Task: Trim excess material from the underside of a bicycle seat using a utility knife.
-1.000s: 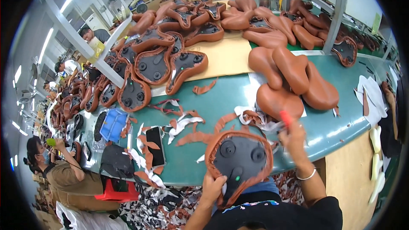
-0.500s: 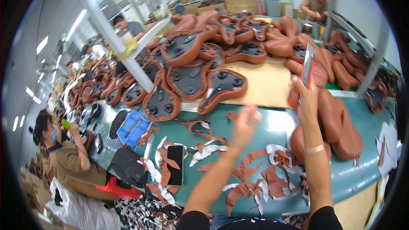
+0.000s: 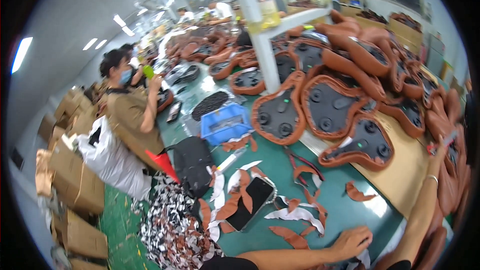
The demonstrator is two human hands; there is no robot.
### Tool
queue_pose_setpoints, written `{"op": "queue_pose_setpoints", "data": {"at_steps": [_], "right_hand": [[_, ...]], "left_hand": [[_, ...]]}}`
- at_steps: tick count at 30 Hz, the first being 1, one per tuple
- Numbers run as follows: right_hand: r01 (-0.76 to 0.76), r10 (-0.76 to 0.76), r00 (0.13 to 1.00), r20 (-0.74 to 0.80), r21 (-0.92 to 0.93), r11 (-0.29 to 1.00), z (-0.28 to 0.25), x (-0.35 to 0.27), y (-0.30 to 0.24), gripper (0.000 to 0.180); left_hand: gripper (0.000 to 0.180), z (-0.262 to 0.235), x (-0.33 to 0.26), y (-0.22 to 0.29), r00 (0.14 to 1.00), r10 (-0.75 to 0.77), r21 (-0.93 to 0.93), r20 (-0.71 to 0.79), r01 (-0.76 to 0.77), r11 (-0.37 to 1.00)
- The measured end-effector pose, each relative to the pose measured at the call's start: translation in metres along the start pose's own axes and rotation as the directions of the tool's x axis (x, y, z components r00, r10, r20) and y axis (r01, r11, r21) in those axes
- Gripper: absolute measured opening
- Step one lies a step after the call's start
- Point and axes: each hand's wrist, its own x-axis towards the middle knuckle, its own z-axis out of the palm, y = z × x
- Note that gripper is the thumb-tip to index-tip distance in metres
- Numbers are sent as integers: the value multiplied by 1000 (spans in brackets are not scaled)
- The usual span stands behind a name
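Note:
My right hand (image 3: pixel 442 146), at the far right, is closed round a utility knife (image 3: pixel 451 137) with a red handle; its grey blade end points up and right, beside stacked brown seats. My left hand (image 3: pixel 352 242) is low over the green table, fingers curled inward; whatever they may hold is hidden. Leather scraps (image 3: pixel 290 236) in brown and white lie to its left. Nearest beyond it are a loose brown scrap (image 3: pixel 358 192) and a brown bicycle-style saddle (image 3: pixel 361 142), its black underside facing up on the cardboard's edge.
More saddles (image 3: pixel 332 105) are piled at the back right behind a white post (image 3: pixel 267 60). A phone (image 3: pixel 252 202), pliers with red handles (image 3: pixel 295 165), a blue basket (image 3: pixel 226 124) and a black bag (image 3: pixel 190 165) lie leftward. A co-worker (image 3: pixel 132 102) sits at the far left.
The view has swung left. My left hand has come down lower over the table. My right hand, still with the knife, now appears at the right edge by the saddle pile.

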Motion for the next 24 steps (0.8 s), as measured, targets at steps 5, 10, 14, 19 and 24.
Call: {"op": "queue_pose_setpoints", "data": {"at_steps": [5,10,14,19,24], "right_hand": [[41,-12,958,286,-96,995,-108,22,78,26],[137,-45,878,477,-161,977,-62,-54,74,28],[282,-111,848,518,-264,923,-48,-211,-18,31],[401,-122,832,542,-433,807,-27,-394,-125,33],[636,8,713,701,-652,412,18,-511,-198,41]], "left_hand": [[25,-2,9,20,999,-30,54,29,29,998],[23,6,7,4,998,-6,42,60,3,999],[12,29,11,-24,998,-4,-133,-61,-4,991],[30,8,2,-25,969,-170,-507,-181,56,860],[65,-36,-42,31,807,-407,-815,429,540,211]]}}
